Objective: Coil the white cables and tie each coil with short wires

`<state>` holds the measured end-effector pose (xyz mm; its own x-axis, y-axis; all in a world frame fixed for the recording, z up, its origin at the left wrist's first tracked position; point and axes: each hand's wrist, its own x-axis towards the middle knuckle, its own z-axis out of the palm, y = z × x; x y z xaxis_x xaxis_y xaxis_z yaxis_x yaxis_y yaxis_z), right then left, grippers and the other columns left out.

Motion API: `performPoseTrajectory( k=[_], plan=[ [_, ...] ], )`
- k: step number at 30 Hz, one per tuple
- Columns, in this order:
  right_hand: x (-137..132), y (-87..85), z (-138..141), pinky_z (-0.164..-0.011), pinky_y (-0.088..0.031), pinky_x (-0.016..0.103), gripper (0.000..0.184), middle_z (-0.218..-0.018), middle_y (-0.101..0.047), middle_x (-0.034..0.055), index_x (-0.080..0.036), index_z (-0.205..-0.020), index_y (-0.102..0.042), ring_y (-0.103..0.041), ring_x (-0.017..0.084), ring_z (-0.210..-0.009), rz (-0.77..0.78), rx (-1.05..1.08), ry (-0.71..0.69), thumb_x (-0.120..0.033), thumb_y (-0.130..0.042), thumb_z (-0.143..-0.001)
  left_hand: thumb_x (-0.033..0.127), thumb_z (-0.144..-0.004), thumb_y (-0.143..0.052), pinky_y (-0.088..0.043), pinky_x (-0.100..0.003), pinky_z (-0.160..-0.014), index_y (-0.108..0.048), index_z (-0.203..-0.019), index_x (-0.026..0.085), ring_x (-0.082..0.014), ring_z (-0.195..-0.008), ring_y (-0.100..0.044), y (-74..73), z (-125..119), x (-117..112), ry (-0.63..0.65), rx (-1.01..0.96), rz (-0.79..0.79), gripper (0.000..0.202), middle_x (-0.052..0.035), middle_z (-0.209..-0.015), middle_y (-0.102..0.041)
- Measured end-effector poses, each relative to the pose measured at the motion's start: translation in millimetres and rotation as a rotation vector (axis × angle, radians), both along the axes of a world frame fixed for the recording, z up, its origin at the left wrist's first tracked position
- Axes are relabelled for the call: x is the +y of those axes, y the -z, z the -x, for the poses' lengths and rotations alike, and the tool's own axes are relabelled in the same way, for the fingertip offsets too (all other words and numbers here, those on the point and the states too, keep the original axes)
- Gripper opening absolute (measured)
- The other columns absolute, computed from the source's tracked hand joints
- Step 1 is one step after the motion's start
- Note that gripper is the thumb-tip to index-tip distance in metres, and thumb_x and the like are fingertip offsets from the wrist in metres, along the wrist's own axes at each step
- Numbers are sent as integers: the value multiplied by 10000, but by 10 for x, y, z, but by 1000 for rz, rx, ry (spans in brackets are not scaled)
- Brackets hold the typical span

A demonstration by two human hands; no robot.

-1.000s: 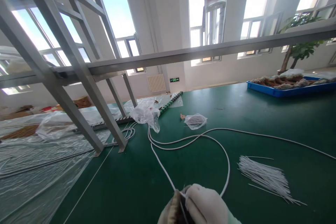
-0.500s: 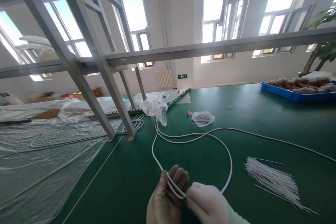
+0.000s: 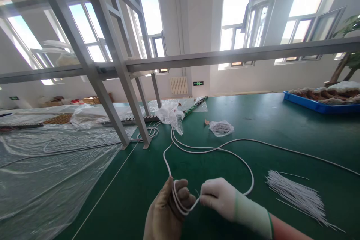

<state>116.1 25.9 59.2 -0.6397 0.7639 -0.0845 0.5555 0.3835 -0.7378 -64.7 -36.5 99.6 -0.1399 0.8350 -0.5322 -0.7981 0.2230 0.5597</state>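
Observation:
A long white cable [image 3: 225, 151] loops over the green table [image 3: 253, 120] and runs back to my hands at the bottom centre. My left hand [image 3: 167, 213], in a tan glove, is closed with a few turns of the cable coiled round its fingers. My right hand [image 3: 222, 198], in a white glove with a green cuff, pinches the cable just right of the coil. The cable's far end leads to a crumpled clear plastic bag [image 3: 171, 114].
A bundle of thin white ties [image 3: 298, 197] lies at the right. A small bag of ties [image 3: 221, 128] sits mid-table. A grey metal frame [image 3: 118, 71] stands at the left over clear plastic sheeting [image 3: 50, 172]. A blue tray [image 3: 320, 105] is at the far right.
Both hands have risen into view. More cable is wound round my left hand, and the loose loop on the table has been drawn a little closer.

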Motion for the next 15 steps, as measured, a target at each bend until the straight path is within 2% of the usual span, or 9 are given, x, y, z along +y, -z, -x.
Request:
performPoseTrajectory(
  k=[3,5,7,9,11,13,15],
  plan=[
    [238,-106,28,-646,-461,260,214,-796,-634,-10,-166,-790,-714,-591,164,-716,-2,-90,34,-337,-750,-913,216,-1019,-515,-542,-340,-546,-644,-788,125,-171,-497,-618,100,28,-47,212,52,-40,280,-48,-627,-680],
    [322,-250,78,-635,-462,279,238,-791,-627,-1,-163,-780,-695,-585,179,-712,-27,-112,86,-355,-761,-904,244,-1012,-510,-565,-387,-618,-677,-824,107,-218,-565,-664,145,45,-48,382,74,-50,286,-95,-668,-709],
    [290,-402,156,-645,-459,288,241,-808,-629,3,-173,-804,-685,-585,186,-729,-64,-109,133,-373,-728,-931,229,-988,-535,-569,-386,-686,-703,-829,89,-233,-622,-689,190,64,-20,499,59,-31,269,-113,-678,-711],
    [140,-498,252,-647,-450,278,246,-829,-637,3,-189,-840,-678,-589,180,-737,-132,-86,146,-378,-637,-992,160,-941,-609,-565,-341,-715,-708,-804,118,-216,-664,-700,245,89,21,473,91,-11,174,-90,-702,-722],
    [-81,-489,350,-617,-426,265,276,-827,-642,12,-193,-845,-664,-582,170,-704,-266,-100,129,-336,-528,-1039,83,-911,-641,-573,-311,-734,-709,-833,149,-204,-721,-721,291,113,55,333,186,30,122,-75,-789,-763],
    [-296,-373,423,-578,-392,262,278,-810,-650,26,-191,-839,-653,-572,166,-657,-407,-148,82,-284,-481,-1037,123,-967,-586,-590,-308,-751,-711,-902,153,-204,-776,-742,290,114,73,186,220,75,144,-91,-892,-790],
    [-443,-200,448,-558,-368,267,236,-798,-659,37,-187,-827,-651,-577,169,-637,-472,-166,44,-256,-508,-1003,192,-1034,-473,-602,-323,-731,-706,-959,101,-221,-792,-756,222,82,78,111,174,115,261,-156,-944,-788]
  ],
)
